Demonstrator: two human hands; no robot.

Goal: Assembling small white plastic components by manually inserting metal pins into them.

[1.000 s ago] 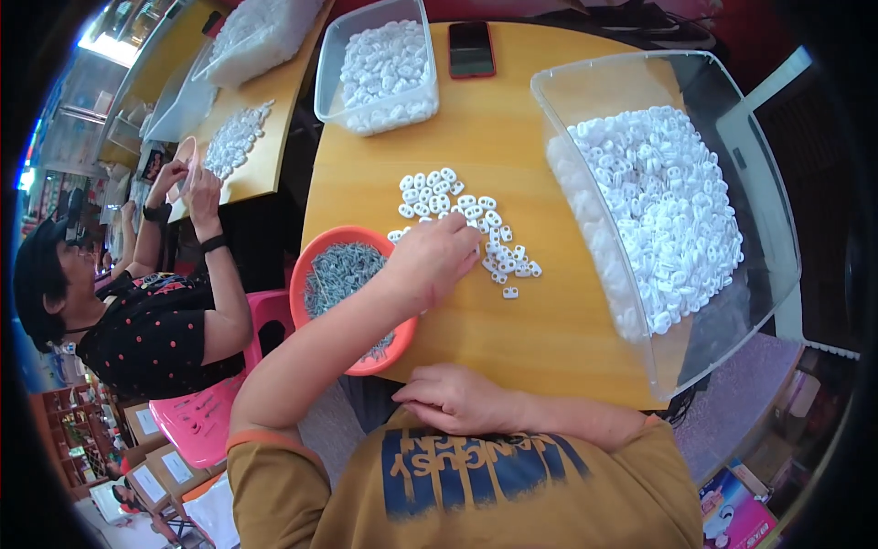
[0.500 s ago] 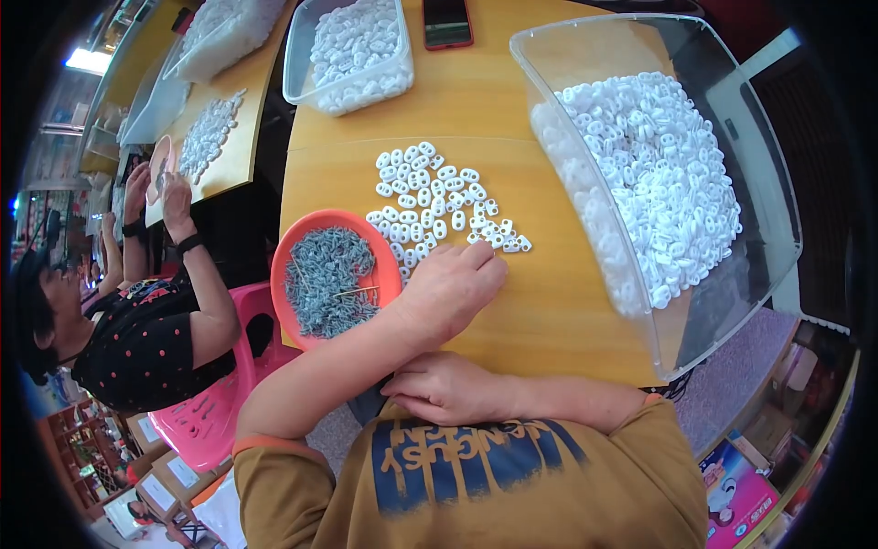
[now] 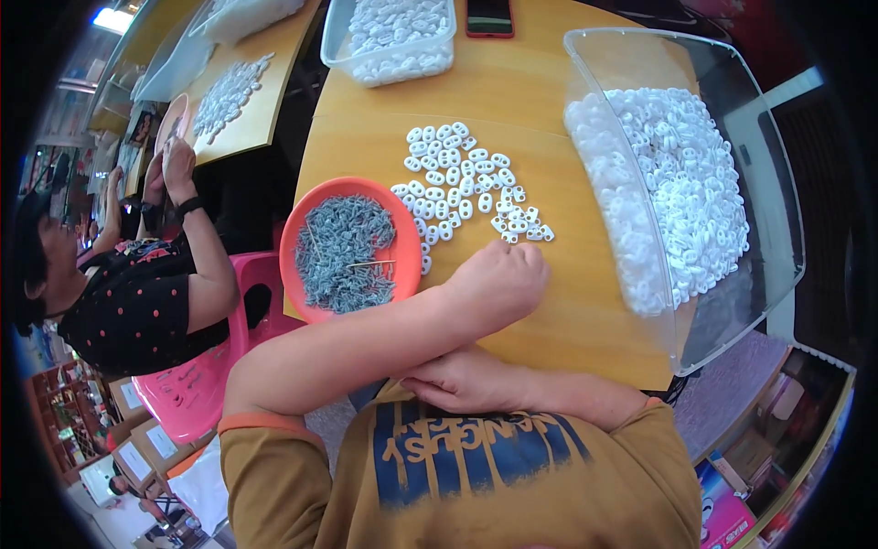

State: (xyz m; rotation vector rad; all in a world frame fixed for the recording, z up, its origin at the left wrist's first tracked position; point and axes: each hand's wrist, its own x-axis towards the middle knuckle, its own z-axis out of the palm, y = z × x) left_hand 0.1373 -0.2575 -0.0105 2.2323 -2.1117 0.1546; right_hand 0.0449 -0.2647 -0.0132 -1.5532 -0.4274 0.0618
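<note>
Left hand [image 3: 501, 284], grip hidden, phone [image 3: 490, 16] cropped

Single wide fisheye view, worn on the head, looking down, fairly near the yellow tabletop [image 3: 590, 306], edges curving

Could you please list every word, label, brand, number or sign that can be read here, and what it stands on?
Shirt: large lettering in a dark-blue print; wording not copied here.
Carton labels: too small to read.
Pink box: printing too small and blurred to read.
White pieces: no lettering visible.
</note>
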